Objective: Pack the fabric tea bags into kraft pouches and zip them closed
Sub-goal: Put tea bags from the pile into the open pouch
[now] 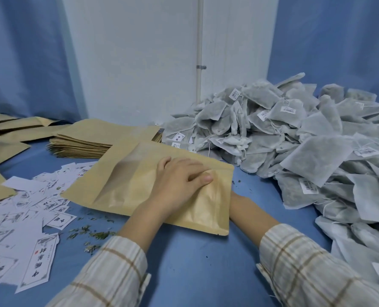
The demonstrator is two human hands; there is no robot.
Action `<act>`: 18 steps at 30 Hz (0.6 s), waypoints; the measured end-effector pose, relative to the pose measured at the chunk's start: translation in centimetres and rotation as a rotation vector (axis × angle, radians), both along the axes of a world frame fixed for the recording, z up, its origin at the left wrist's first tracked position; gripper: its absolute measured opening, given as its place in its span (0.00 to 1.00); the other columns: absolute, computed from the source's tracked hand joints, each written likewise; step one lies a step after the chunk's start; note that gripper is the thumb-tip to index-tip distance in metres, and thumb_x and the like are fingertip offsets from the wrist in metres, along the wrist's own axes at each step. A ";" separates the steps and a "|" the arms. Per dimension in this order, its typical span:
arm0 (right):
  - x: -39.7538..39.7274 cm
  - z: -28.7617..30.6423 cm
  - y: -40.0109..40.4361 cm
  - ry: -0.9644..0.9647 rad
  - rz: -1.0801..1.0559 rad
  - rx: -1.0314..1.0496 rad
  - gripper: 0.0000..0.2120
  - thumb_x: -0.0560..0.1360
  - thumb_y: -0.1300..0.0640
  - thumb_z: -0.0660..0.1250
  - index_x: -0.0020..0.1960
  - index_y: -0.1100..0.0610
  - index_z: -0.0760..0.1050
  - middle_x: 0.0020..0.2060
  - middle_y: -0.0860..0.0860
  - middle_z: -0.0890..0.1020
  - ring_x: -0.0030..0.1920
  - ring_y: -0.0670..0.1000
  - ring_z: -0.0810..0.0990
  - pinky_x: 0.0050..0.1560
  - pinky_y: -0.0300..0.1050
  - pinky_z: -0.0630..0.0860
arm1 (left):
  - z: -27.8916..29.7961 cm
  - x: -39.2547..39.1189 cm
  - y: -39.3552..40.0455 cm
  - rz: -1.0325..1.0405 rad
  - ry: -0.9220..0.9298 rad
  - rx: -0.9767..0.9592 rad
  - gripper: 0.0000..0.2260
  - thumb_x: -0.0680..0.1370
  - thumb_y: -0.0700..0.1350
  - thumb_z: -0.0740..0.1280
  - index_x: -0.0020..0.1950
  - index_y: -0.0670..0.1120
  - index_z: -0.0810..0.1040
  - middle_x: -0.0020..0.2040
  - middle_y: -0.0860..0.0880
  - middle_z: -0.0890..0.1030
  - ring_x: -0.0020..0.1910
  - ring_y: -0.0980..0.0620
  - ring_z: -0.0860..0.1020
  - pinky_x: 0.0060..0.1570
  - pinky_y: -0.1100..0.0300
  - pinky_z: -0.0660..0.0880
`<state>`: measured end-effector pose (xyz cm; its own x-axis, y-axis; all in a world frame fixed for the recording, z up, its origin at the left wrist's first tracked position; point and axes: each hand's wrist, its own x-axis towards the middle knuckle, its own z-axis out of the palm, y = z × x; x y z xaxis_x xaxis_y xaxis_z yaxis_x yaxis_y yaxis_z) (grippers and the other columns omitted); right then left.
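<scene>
The person's left hand (pixel 179 180) lay flat on top of a kraft pouch (pixel 128 185), fingers fairly straight and spread, pressing the paper down near the pouch's right-hand end rather than gripping it. The right hand was hidden: its forearm (pixel 248 214) ran under or into that same end of the pouch, so whether it was clenched, relaxed or holding something could not be told. Both arms wore plaid sleeves (pixel 299 269).

The pouch rested on a blue tabletop (pixel 195 273), slightly puffed, with a frosted window panel (pixel 122 176) to the left of the pressing hand. Whether a tea bag was already inside could not be made out.

Just beyond and to the right of the hands rose a large heap of fabric tea bags (pixel 295 134), grey-green with strings and small printed tags. Beyond the left hand, further back, sat a neat stack of empty kraft pouches (pixel 91 140), with more loose pouches (pixel 9 149) far to the left. Near the left forearm lay scattered printed paper labels (pixel 29 218) and loose tea crumbs (pixel 89 235).

This looked like the filling or opening step: one hand steadying the pouch while the other worked at its mouth. The next move would probably call for seating a tea bag fully inside, withdrawing the hidden hand, then pinching along the zip strip to close it evenly.
</scene>
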<state>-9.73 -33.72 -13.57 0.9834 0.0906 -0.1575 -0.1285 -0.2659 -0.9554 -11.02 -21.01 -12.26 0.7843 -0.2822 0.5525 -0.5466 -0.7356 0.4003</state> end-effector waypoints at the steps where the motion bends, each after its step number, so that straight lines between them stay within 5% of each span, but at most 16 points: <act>1: 0.3 0.0 0.0 0.038 -0.027 0.131 0.13 0.81 0.65 0.50 0.60 0.63 0.70 0.56 0.58 0.77 0.58 0.57 0.76 0.28 0.19 0.65 | 0.0 0.1 0.0 0.005 -0.006 -0.072 0.08 0.76 0.57 0.64 0.51 0.60 0.81 0.53 0.63 0.80 0.58 0.60 0.72 0.66 0.58 0.50; 4: 1.3 0.8 -0.7 -0.149 -0.132 -0.028 0.12 0.82 0.56 0.52 0.44 0.55 0.70 0.36 0.51 0.73 0.45 0.51 0.76 0.45 0.36 0.72 | 0.1 0.4 -0.4 0.052 0.024 -0.280 0.07 0.75 0.55 0.67 0.50 0.58 0.83 0.48 0.57 0.84 0.52 0.56 0.77 0.62 0.52 0.66; 6: 1.7 0.8 -3.0 -0.239 -0.125 -0.387 0.10 0.80 0.52 0.56 0.45 0.55 0.73 0.39 0.51 0.74 0.47 0.52 0.74 0.48 0.42 0.69 | 0.0 0.8 -1.0 0.107 0.029 -0.321 0.08 0.75 0.55 0.67 0.51 0.58 0.83 0.48 0.55 0.84 0.52 0.53 0.78 0.58 0.51 0.70; 8: 1.6 1.1 -5.9 -0.555 -0.038 -0.793 0.10 0.77 0.52 0.60 0.50 0.56 0.78 0.48 0.51 0.79 0.52 0.53 0.76 0.49 0.45 0.72 | -0.2 1.1 -2.0 0.161 0.012 -0.329 0.08 0.76 0.55 0.67 0.51 0.58 0.83 0.48 0.53 0.84 0.53 0.51 0.78 0.58 0.50 0.69; 10: 0.7 2.0 -8.4 -0.748 -0.044 -0.987 0.10 0.75 0.54 0.63 0.52 0.53 0.80 0.52 0.48 0.80 0.57 0.51 0.74 0.51 0.46 0.74 | -0.3 1.5 -3.3 0.174 0.009 -0.344 0.08 0.76 0.55 0.66 0.52 0.57 0.83 0.50 0.52 0.84 0.55 0.50 0.78 0.60 0.50 0.68; 14: 0.1 3.2 -12.8 -0.697 -0.223 -1.341 0.14 0.75 0.53 0.59 0.57 0.51 0.79 0.59 0.50 0.74 0.60 0.53 0.69 0.51 0.44 0.67 | -0.8 2.2 -6.3 0.125 0.067 -0.376 0.09 0.76 0.55 0.65 0.52 0.58 0.82 0.50 0.53 0.84 0.56 0.51 0.77 0.62 0.50 0.66; 18: -0.4 3.4 -15.2 -0.479 -0.429 -1.644 0.20 0.72 0.50 0.63 0.62 0.51 0.71 0.70 0.58 0.59 0.68 0.61 0.59 0.65 0.55 0.58 | -1.1 2.7 -9.1 0.095 0.099 -0.404 0.08 0.77 0.55 0.65 0.49 0.57 0.83 0.49 0.53 0.84 0.55 0.52 0.77 0.58 0.57 0.62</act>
